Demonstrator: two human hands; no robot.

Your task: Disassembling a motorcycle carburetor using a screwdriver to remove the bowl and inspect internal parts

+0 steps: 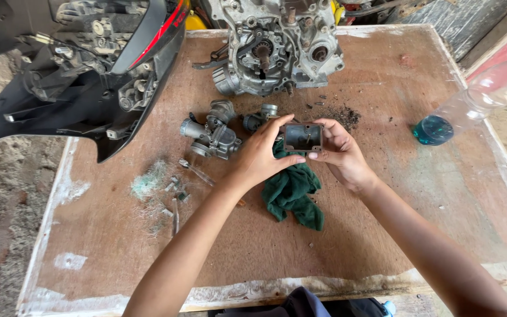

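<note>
Both hands hold a small rectangular metal bowl (pixel 303 137) above the table (pixel 382 194), open side up: the left hand (pixel 259 158) closes fingers and thumb on its near-left edge, the right hand (pixel 338 154) pinches its right side. Just beneath the grip hangs a green rag (pixel 293 191). Left of the grip lies the carburettor body (pixel 212 132); beyond it sits an engine case (pixel 280 47). Wiping such a bowl well probably calls for steady support and keeping it level
</note>
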